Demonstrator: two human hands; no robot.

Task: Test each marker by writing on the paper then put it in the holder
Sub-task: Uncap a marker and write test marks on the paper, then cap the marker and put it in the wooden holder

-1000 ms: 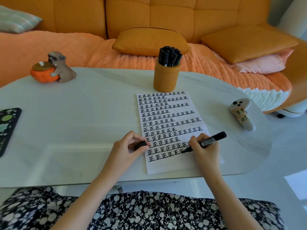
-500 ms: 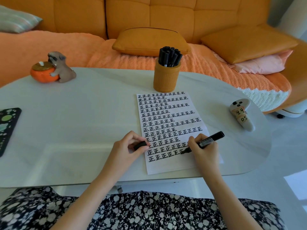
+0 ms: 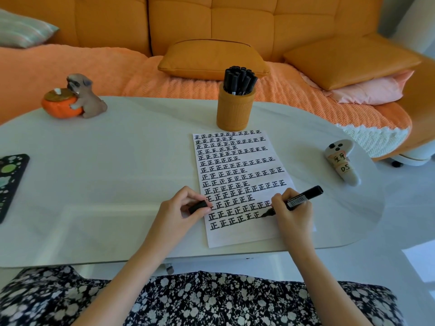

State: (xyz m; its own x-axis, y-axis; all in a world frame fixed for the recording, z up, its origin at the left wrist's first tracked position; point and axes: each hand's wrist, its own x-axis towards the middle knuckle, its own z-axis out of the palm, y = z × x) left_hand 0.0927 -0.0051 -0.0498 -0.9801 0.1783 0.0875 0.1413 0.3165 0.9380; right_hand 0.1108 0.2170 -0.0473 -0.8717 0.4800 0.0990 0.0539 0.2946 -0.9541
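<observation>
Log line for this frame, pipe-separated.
phase: test-writing | right hand: holds marker, tip on paper | left hand: holds cap | holder: upright, markers inside

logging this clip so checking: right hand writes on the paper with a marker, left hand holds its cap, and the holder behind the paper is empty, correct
The holder is not empty: the head view shows black markers standing in it. The rest is right: the right hand writes on the paper with a marker and the left hand holds its cap.

Right hand [image 3: 294,212] with marker [image 3: 297,200] on paper [image 3: 237,175] — cap [image 3: 198,206] in left hand [image 3: 181,210]
</observation>
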